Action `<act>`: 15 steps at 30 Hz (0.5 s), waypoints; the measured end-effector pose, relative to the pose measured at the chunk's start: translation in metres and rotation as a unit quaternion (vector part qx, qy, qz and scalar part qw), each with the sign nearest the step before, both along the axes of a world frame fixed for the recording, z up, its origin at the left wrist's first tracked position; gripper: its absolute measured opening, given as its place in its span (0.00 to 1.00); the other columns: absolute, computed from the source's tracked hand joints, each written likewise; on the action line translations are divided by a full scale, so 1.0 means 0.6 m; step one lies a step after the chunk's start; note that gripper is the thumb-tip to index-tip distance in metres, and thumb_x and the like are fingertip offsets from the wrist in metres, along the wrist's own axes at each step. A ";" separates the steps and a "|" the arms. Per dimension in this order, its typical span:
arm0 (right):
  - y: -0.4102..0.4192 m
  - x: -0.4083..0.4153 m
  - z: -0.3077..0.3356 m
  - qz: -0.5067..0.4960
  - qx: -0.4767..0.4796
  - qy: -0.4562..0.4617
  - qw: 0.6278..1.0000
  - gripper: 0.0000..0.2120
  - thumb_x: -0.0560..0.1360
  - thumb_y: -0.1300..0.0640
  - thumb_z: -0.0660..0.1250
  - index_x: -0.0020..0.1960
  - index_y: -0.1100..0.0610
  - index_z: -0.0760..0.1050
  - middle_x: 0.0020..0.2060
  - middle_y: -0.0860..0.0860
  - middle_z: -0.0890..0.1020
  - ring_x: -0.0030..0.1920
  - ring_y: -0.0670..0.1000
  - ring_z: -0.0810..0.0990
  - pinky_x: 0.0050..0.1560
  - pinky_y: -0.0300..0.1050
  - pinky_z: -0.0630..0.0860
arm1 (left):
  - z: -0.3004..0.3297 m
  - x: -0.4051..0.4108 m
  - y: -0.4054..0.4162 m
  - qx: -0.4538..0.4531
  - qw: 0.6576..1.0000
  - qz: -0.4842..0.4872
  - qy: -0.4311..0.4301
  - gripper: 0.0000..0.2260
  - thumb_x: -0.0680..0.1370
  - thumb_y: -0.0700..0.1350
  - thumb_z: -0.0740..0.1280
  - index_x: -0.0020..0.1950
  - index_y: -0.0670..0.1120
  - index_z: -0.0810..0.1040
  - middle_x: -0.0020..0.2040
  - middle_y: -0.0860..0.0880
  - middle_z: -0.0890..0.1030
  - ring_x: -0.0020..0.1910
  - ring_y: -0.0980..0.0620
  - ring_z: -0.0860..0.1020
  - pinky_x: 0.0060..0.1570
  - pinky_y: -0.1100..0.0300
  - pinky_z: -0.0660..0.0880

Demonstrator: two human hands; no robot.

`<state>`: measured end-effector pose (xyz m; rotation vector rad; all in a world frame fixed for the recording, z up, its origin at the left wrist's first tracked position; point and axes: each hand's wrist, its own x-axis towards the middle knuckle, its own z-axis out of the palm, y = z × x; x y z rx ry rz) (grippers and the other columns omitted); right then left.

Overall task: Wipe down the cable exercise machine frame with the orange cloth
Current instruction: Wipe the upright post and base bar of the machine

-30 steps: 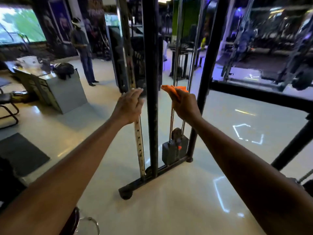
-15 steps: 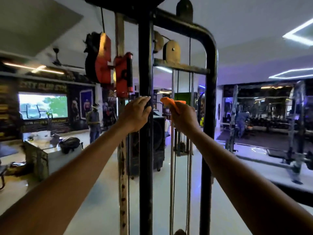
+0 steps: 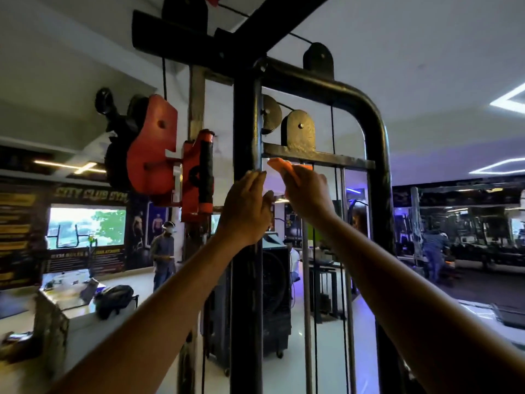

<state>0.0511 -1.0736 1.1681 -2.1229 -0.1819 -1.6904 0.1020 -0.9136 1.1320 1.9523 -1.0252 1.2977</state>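
Near the middle of the frame, the left hand rests against the black upright post of the cable machine frame, fingers straight and together along the post, its grip closed on nothing. Just to its right, the right hand has its grip clamped on the orange cloth, whose folded edge sticks up above the fingers and sits just under the flat crossbar that carries a black pulley. An orange pulley carriage hangs at centre left. In the lower left, a black bag lies on a surface, with a standing person beyond it.
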 end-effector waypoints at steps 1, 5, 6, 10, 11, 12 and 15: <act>-0.009 0.015 0.009 0.005 -0.003 -0.006 1.000 0.26 0.85 0.33 0.58 0.50 0.53 0.81 0.35 0.50 0.83 0.33 0.51 0.83 0.36 0.62 0.83 | 0.008 0.010 -0.007 -0.022 1.000 0.007 -0.001 0.23 0.89 0.50 0.59 0.83 0.42 0.65 0.82 0.41 0.67 0.81 0.40 0.66 0.80 0.48 0.62; -0.043 0.069 0.049 0.045 -0.016 -0.019 0.999 0.22 0.86 0.37 0.61 0.52 0.54 0.82 0.34 0.50 0.83 0.33 0.51 0.84 0.38 0.62 0.83 | 0.034 0.062 -0.029 -0.084 0.996 0.028 0.009 0.24 0.90 0.50 0.56 0.84 0.44 0.63 0.83 0.43 0.66 0.80 0.43 0.67 0.78 0.53 0.63; -0.052 0.083 0.059 0.055 -0.023 -0.023 0.998 0.19 0.87 0.40 0.62 0.53 0.54 0.82 0.34 0.49 0.83 0.33 0.50 0.84 0.38 0.62 0.84 | 0.042 0.073 -0.036 -0.101 0.994 0.025 0.010 0.23 0.90 0.51 0.56 0.84 0.45 0.64 0.83 0.43 0.66 0.80 0.43 0.67 0.77 0.54 0.62; -0.079 0.139 0.101 0.084 -0.059 -0.048 0.994 0.13 0.88 0.45 0.64 0.59 0.51 0.83 0.39 0.48 0.83 0.38 0.49 0.84 0.40 0.57 0.84 | 0.087 0.115 -0.059 -0.192 0.980 -0.038 0.044 0.21 0.90 0.49 0.58 0.83 0.44 0.67 0.81 0.43 0.69 0.79 0.45 0.68 0.71 0.62 0.60; -0.086 0.154 0.112 0.085 -0.068 -0.052 0.993 0.11 0.88 0.47 0.65 0.59 0.51 0.83 0.39 0.48 0.83 0.39 0.50 0.84 0.41 0.56 0.83 | 0.100 0.127 -0.062 -0.210 0.976 -0.050 0.044 0.21 0.90 0.49 0.58 0.82 0.44 0.68 0.81 0.43 0.70 0.78 0.45 0.69 0.72 0.61 0.61; -0.090 0.166 0.124 0.086 -0.076 -0.057 0.992 0.10 0.88 0.48 0.65 0.60 0.52 0.83 0.40 0.48 0.83 0.39 0.51 0.84 0.41 0.55 0.83 | 0.113 0.138 -0.065 -0.226 0.971 -0.060 0.045 0.21 0.90 0.48 0.58 0.82 0.43 0.68 0.80 0.43 0.70 0.78 0.45 0.69 0.73 0.60 0.62; -0.088 0.186 0.158 0.107 -0.090 -0.088 0.986 0.15 0.88 0.45 0.62 0.61 0.53 0.82 0.43 0.51 0.83 0.40 0.54 0.84 0.39 0.57 0.80 | 0.153 0.166 -0.073 -0.290 0.948 -0.100 0.079 0.17 0.90 0.50 0.58 0.76 0.46 0.75 0.72 0.46 0.77 0.72 0.49 0.74 0.71 0.59 0.66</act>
